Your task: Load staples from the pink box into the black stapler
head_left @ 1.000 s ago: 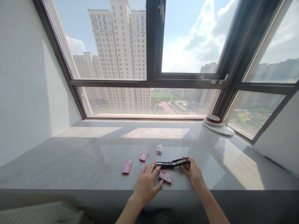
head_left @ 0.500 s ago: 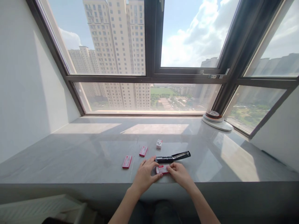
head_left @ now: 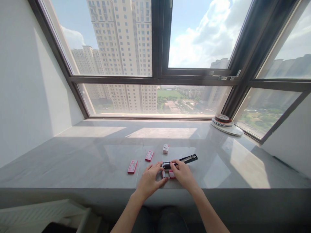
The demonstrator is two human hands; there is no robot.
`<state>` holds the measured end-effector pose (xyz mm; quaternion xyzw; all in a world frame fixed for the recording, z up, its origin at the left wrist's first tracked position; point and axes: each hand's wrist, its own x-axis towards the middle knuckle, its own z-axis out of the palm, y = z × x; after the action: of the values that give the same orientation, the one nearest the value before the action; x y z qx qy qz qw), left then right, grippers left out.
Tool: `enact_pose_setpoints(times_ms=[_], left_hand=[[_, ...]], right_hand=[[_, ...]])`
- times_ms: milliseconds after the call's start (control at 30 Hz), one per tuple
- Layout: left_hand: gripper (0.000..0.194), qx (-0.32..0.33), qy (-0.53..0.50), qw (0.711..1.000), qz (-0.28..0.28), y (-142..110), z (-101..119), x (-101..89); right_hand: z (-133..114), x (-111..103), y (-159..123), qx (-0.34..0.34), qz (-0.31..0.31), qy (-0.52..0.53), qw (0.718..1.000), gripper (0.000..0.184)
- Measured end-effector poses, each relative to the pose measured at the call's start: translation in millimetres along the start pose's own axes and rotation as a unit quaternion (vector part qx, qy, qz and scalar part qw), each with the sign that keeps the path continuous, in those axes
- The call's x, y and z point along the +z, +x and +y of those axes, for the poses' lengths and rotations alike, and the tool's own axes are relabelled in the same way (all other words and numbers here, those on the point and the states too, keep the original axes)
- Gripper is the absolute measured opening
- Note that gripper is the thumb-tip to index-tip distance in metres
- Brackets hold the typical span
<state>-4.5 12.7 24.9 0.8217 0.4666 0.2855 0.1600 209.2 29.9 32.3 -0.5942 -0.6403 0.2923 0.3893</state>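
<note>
A black stapler (head_left: 166, 165) lies swung open on the stone sill, its long top arm pointing up to the right. In front of it is a red-and-white staple box (head_left: 172, 174), slid partly open with a pale part showing on its left. My left hand (head_left: 151, 179) curves around the box's left end, thumb at the front, fingertips by the stapler's left end. My right hand (head_left: 183, 175) reaches over the box to the stapler, thumb and forefinger closed together on its middle. Whatever they pinch is too small to make out.
Two more red-and-white boxes, a nearer one (head_left: 132, 166) and a farther one (head_left: 149, 156), lie to the left. A small white box (head_left: 166, 149) stands behind the stapler. Stacked round plates (head_left: 226, 126) sit in the right window corner. The sill's front edge (head_left: 116, 188) runs below my forearms.
My right hand has moved from the staple box's right end up and left onto the stapler. The box now shows a gap between its two parts. My left hand has stayed nearly in place.
</note>
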Motion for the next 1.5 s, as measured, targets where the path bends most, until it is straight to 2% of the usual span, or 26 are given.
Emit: enact_pose_setpoints(times_ms=[167, 267, 367, 433, 500, 567, 667, 800, 867, 933, 1000, 1100, 1233, 1300, 1400, 1500], left_hand=[[0.035, 0.003, 0.006, 1.0, 0.002, 1, -3, 2.3], [0.037, 0.003, 0.001, 1.0, 0.0, 1, -4, 2.3], [0.037, -0.002, -0.013, 1.0, 0.0, 2, -5, 1.0], [0.037, -0.005, -0.023, 1.0, 0.002, 3, -6, 0.1], [0.04, -0.006, -0.03, 1.0, 0.007, 4, -5, -0.4], [0.037, -0.004, -0.032, 0.999, 0.012, 4, -4, -0.5], [0.026, -0.004, -0.03, 0.999, 0.017, 3, -1, -1.2], [0.03, -0.012, -0.051, 0.998, 0.019, -1, 1, -6.5], [0.03, -0.022, -0.062, 0.997, 0.039, -3, 1, -9.7], [0.021, -0.046, -0.053, 0.996, 0.063, -3, 1, -10.6], [0.029, -0.069, -0.02, 0.995, 0.069, -2, 3, -7.5], [0.036, -0.082, 0.034, 0.994, 0.065, 1, 7, 3.4], [0.033, -0.096, 0.069, 0.989, 0.084, 4, 14, 16.0], [0.036, -0.095, 0.073, 0.989, 0.091, 3, 17, 16.9], [0.038, -0.08, 0.065, 0.991, 0.086, 0, 21, 13.5], [0.035, -0.071, 0.041, 0.994, 0.078, -3, 24, 10.3]], right_hand=[[1, 31, 17, 0.082, 0.006, 0.129, 0.988, 0.03], [-4, 36, 20, 0.077, -0.01, 0.147, 0.986, 0.03], [-19, 29, 17, 0.012, -0.014, 0.096, 0.995, 0.028], [-29, 23, 11, -0.053, 0.002, 0.033, 0.998, 0.023], [-37, 17, 4, -0.106, -0.014, -0.042, 0.993, 0.016], [-41, 13, -3, -0.125, -0.057, -0.108, 0.985, 0.008], [-40, 9, -11, -0.11, -0.097, -0.155, 0.977, 0.006], [-29, -5, -18, -0.097, -0.086, -0.136, 0.982, 0.01], [-16, -16, -20, -0.071, -0.04, -0.124, 0.989, 0.013], [2, -26, -23, -0.026, 0.022, -0.135, 0.99, 0.022], [20, -30, -25, 0.009, 0.049, -0.16, 0.986, 0.035], [33, -23, -27, 0.02, 0.033, -0.191, 0.981, 0.043], [23, -2, -28, 0.01, 0.036, -0.205, 0.978, 0.039], [17, 1, -27, 0.006, 0.032, -0.198, 0.98, 0.04], [25, -10, -24, 0.002, 0.005, -0.114, 0.993, 0.044], [47, -33, -22, 0.074, -0.025, 0.021, 0.997, 0.044]])
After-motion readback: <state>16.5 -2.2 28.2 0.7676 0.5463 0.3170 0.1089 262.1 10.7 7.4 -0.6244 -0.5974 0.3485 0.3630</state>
